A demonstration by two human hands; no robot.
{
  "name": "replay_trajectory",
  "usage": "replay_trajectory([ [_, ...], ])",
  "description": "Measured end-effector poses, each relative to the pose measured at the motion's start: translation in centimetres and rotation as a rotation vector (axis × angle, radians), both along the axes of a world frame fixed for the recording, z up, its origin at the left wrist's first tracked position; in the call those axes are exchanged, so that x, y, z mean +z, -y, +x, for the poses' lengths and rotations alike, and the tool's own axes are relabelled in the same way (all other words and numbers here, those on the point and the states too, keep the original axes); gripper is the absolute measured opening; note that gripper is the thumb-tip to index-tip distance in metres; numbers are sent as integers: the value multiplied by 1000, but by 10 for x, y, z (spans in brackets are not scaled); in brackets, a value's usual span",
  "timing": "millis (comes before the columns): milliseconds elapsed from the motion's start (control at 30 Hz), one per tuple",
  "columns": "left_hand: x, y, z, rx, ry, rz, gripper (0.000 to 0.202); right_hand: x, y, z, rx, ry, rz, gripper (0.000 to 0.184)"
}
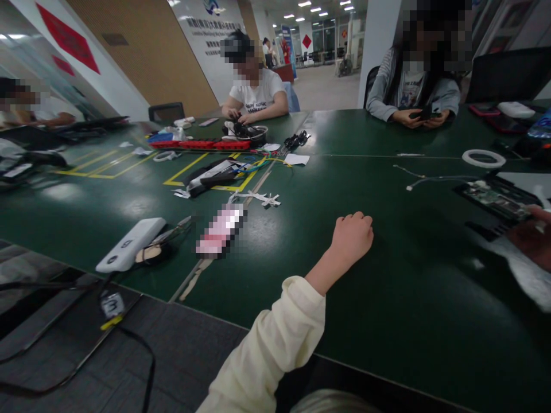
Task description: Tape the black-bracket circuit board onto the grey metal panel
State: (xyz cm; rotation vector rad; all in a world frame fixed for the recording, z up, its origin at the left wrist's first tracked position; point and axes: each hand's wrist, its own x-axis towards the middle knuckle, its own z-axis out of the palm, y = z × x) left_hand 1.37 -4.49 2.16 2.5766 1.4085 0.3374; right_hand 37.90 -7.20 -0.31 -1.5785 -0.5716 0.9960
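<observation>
My left hand [353,234], at the end of a cream sleeve, rests on the dark green table [408,287] with its fingers curled into a fist. Nothing sticks out of it, and its palm side faces away from me. My right hand is out of the picture. To the left of my fist lies a phone with a pinkish, blurred-out screen [220,230]. At the right edge another person's hand [534,232] holds an opened device with a bare circuit board [495,198], from which thin wires run left.
A white power bank [131,245] lies near the left front edge beside cables. Farther back are a red power strip [198,144], a black-and-white device [215,175], torn white tape strips [262,198] and a white ring [483,158]. People sit across the table. Black straps [148,355] hang at lower left.
</observation>
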Motion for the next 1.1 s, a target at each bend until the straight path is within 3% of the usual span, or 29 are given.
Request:
replay_trajectory([
  [133, 9, 3, 3, 95, 132, 126, 22, -6, -3, -19, 68, -133, -92, 8],
  [267, 19, 4, 4, 137, 162, 188, 22, -14, 3, -40, 308, -190, -126, 3],
  [467, 9, 3, 5, 105, 85, 156, 25, -14, 13, -72, 680, -138, -283, 26],
  [733, 1, 2, 7, 57, 102, 168, 27, -8, 18, -84, 764, -53, -291, 34],
  [933, 0, 0, 11, 42, 91, 155, 28, 0, 19, -99, 915, -41, -243, 36],
  [1100, -4, -2, 12, 11, 61, 149, 27, 5, 19, -105, 915, -38, -182, 49],
])
